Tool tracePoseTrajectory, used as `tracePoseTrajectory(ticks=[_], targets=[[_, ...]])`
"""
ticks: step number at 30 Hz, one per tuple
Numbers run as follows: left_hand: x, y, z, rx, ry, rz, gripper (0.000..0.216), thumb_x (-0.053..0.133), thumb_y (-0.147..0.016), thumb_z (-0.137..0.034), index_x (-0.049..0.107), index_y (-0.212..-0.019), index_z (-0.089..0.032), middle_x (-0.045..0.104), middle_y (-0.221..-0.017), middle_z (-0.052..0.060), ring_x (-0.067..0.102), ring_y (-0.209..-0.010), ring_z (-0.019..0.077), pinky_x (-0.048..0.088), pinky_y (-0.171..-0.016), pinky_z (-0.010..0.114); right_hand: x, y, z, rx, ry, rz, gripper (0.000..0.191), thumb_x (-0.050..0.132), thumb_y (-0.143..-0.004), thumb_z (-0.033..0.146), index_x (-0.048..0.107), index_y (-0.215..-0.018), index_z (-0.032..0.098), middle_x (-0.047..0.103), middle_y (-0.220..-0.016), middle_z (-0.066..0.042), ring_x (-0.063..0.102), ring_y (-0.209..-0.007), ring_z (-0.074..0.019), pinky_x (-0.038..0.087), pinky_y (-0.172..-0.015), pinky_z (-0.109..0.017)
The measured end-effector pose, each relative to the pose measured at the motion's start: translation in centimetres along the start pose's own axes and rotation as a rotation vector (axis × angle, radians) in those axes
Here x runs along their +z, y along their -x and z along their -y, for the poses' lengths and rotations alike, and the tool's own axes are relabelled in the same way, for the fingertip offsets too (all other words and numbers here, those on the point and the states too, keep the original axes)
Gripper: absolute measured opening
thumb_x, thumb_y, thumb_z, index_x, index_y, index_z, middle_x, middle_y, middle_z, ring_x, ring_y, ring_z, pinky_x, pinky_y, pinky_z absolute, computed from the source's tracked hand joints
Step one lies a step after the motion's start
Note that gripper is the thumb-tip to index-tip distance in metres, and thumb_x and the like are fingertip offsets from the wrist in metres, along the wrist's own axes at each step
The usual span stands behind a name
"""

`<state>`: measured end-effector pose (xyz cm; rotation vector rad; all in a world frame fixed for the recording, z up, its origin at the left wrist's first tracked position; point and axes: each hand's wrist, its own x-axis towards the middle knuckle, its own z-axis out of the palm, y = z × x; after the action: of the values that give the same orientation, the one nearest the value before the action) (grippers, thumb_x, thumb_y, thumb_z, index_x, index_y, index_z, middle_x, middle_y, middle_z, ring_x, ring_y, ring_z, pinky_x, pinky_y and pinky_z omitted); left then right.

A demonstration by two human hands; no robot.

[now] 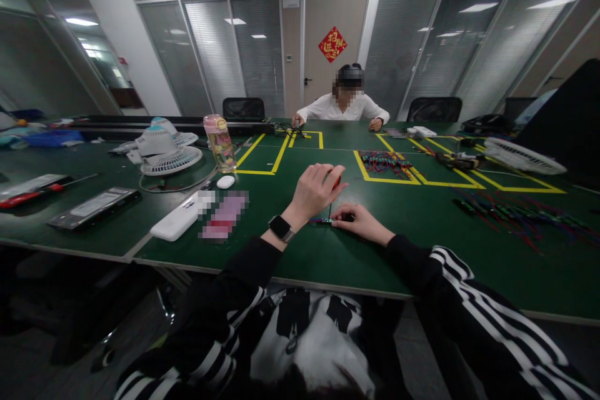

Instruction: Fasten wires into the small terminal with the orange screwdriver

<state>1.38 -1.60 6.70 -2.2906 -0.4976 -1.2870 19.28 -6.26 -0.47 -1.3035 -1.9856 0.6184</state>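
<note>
My left hand, with a watch on its wrist, is closed around the handle of an upright screwdriver. A little red of that handle shows by the fingertips, and the thin shaft points down. Below it, a small green circuit board with wires lies on the green table. My right hand rests on the table, its fingers pinching the board's right end. The screwdriver's tip meets the board or stands just over it; I cannot tell which. Something dark shows under the right fingers.
Wired boards lie inside yellow tape, and more boards lie at right. At left are a white box, a pink-lidded bottle, a fan and a hard drive. A co-worker sits across the table.
</note>
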Motion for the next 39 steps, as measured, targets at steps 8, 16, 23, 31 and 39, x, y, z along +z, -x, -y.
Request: tracePoseTrajectory(ticks=[8,16,23,31,39], targets=[[-0.2,-0.1,-0.2,0.017,0.087,0.043,0.036,0.034,-0.098,-0.021,0.050,-0.128,-0.010,0.062,-0.121,0.016,0.058,-0.112,0.0238,0.046,-0.093,0.039,-0.1,0.1,0.3,-0.004,0.012,0.005,0.022,0.069,-0.077,0.037,0.073,-0.087,0.018,0.065,-0.077,-0.004,0.059,-0.073,-0.0175,0.047,-0.067,-0.030],[0.2,-0.6,-0.7,-0.440,0.748,-0.055,0.027,0.042,-0.096,-0.022,0.058,-0.117,-0.017,0.064,-0.109,0.009,0.064,-0.095,0.0155,0.053,-0.083,0.028,-0.1,0.1,0.3,-0.005,0.016,0.006,0.023,0.069,-0.078,0.039,0.074,-0.086,0.018,0.064,-0.077,-0.004,0.059,-0.073,-0.0173,0.047,-0.070,-0.031],[0.7,-0.6,-0.1,-0.639,0.862,-0.091,0.022,0.065,-0.084,-0.029,0.066,-0.103,-0.018,0.060,-0.099,0.005,0.061,-0.087,0.0132,0.052,-0.077,0.024,-0.1,0.2,0.5,-0.003,0.018,0.010,0.023,0.068,-0.079,0.039,0.075,-0.087,0.018,0.063,-0.078,-0.004,0.058,-0.073,-0.0169,0.047,-0.070,-0.031],[0.6,-0.9,0.1,-0.682,1.120,-0.012,0.026,0.051,-0.093,-0.029,0.062,-0.112,-0.016,0.068,-0.095,0.006,0.067,-0.080,0.0138,0.054,-0.073,0.026,0.1,0.2,0.3,-0.005,0.027,-0.011,0.022,0.069,-0.078,0.038,0.075,-0.086,0.019,0.064,-0.078,-0.004,0.058,-0.072,-0.0168,0.046,-0.069,-0.031],[-0.7,-0.4,-0.3,-0.367,0.559,-0.026,0.027,0.045,-0.096,-0.029,0.062,-0.114,-0.018,0.063,-0.101,0.007,0.061,-0.095,0.0166,0.050,-0.086,0.032,0.2,0.3,0.3,0.001,0.046,-0.035,0.021,0.069,-0.078,0.037,0.075,-0.084,0.019,0.063,-0.076,-0.003,0.058,-0.071,-0.0167,0.047,-0.068,-0.030]])
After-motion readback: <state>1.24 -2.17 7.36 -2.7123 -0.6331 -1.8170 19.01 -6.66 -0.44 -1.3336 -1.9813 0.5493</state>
